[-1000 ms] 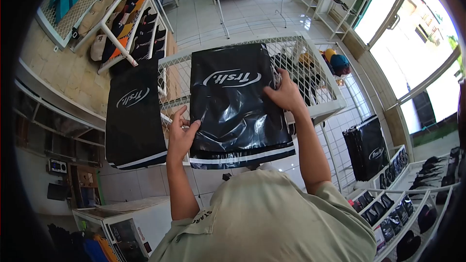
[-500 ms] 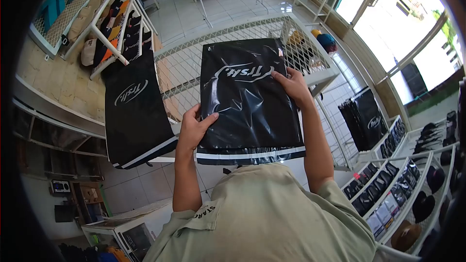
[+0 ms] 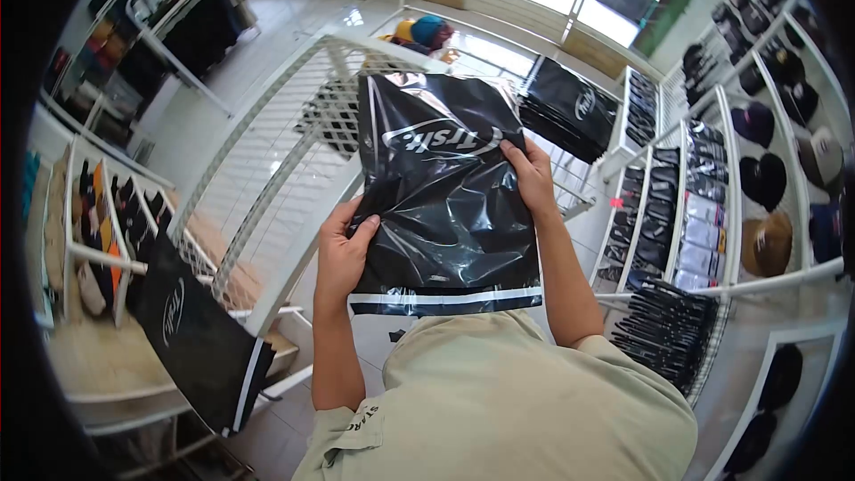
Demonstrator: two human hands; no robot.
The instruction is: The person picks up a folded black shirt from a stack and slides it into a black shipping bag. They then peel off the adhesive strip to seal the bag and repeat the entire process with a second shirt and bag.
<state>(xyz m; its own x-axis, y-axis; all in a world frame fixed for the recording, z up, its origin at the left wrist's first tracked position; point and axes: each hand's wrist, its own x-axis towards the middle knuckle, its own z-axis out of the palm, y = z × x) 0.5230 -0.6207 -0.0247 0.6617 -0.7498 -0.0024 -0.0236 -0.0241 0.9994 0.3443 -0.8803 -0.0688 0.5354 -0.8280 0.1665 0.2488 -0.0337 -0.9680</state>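
Observation:
Between my two hands is a glossy black plastic mailer bag (image 3: 441, 200) with white lettering and a pale strip along the edge nearest my body. My left hand (image 3: 346, 240) grips its left edge, thumb on top and fingers underneath. On the right edge, higher up, my right hand (image 3: 527, 169) pinches the bag the same way. Creases run across the plastic between the hands. Another black mailer bag (image 3: 191, 330) with the same lettering lies at the left, by the white mesh table (image 3: 240, 142).
A stack of black mailer bags (image 3: 570, 107) sits beyond my right hand. White shelves (image 3: 721, 205) at the right carry caps and packaged goods. Dark hangers (image 3: 663, 334) hang below them. Clothes racks (image 3: 196, 27) stand at the far left, and colourful caps (image 3: 427, 31) lie ahead.
My view has turned to the right, with the mailer bag still in both hands. The bag looks more creased and its top edge is less flat.

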